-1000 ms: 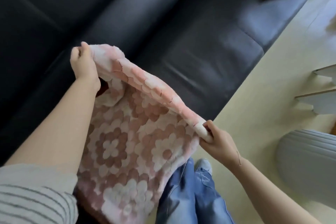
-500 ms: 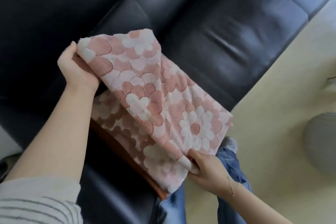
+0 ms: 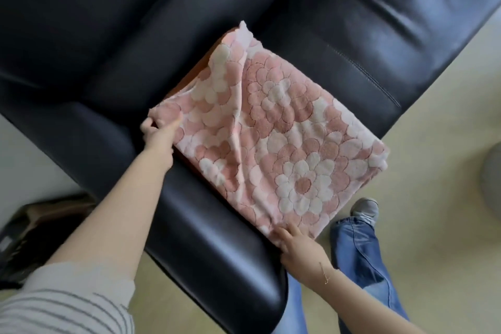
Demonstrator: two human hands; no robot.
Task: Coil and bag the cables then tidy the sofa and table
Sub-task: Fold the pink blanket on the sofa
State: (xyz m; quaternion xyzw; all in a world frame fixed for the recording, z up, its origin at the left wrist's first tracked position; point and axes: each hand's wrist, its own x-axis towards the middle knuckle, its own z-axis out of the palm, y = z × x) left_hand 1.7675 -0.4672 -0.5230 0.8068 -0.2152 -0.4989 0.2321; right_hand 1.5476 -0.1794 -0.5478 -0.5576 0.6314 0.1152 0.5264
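A pink and white flower-patterned blanket [image 3: 273,138] lies folded on the seat of a black leather sofa [image 3: 352,24], next to the armrest [image 3: 206,238]. An orange-brown layer shows under its left edge. My left hand [image 3: 158,131] grips the blanket's far left corner. My right hand [image 3: 296,245] holds the near corner at the sofa's front edge, its fingers on the fabric.
A pale floor [image 3: 423,190] runs along the sofa's front, where my jeans leg [image 3: 357,249] and shoe [image 3: 364,210] stand. A grey rounded object [image 3: 492,173] sits at the right edge. A dark bag-like thing [image 3: 35,228] lies on the floor left of the armrest.
The blanket was held up in the air by both hands; now it has been folded over and laid flat on the sofa seat, with both hands still at its corners.
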